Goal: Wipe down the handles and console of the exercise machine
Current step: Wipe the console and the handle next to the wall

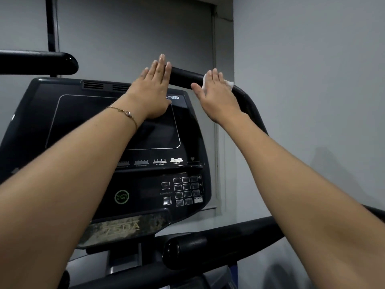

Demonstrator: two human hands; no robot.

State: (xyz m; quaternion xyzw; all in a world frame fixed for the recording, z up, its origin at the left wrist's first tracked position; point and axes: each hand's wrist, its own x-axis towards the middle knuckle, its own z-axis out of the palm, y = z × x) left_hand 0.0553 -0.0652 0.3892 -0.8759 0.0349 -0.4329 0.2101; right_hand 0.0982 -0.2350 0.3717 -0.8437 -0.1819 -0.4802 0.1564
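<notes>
The machine's dark console (116, 130) fills the middle, with a blank screen, a keypad and a green quick-start button. Its upper right handle (185, 76) is a black curved bar running right and down. My right hand (216, 92) lies flat with straight fingers on that bar, pressing a white wipe (230, 83) whose edges show under the fingers. My left hand (155, 86) is raised flat with straight fingers at the bar's left end, above the console's top edge. It holds nothing. The upper left handle (41, 62) juts in from the left.
A lower black handlebar (208, 249) crosses the bottom right, partly under my right forearm. A grey wall and a drawn window blind stand close behind the machine. A black vertical post rises at the upper left.
</notes>
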